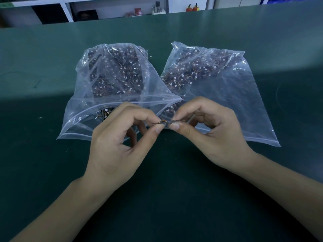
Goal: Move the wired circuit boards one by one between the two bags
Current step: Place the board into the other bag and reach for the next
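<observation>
Two clear zip bags lie side by side on the green table, both holding several dark circuit boards with thin wires and white connectors. The left bag (pixel 111 77) has its mouth open toward me; the right bag (pixel 227 95) lies flatter. Between their near edges, one small wired circuit board (pixel 167 122) is held edge-on. My left hand (pixel 120 142) pinches its left end between thumb and forefinger. My right hand (pixel 209 131) pinches its right end the same way. Both hands hover just above the table in front of the bags.
The green table (pixel 52 154) stretches wide around the bags. A few tiny specks lie on it, one near the left bag's far corner (pixel 150 56). White shelving with small items (pixel 139 12) stands beyond the far edge.
</observation>
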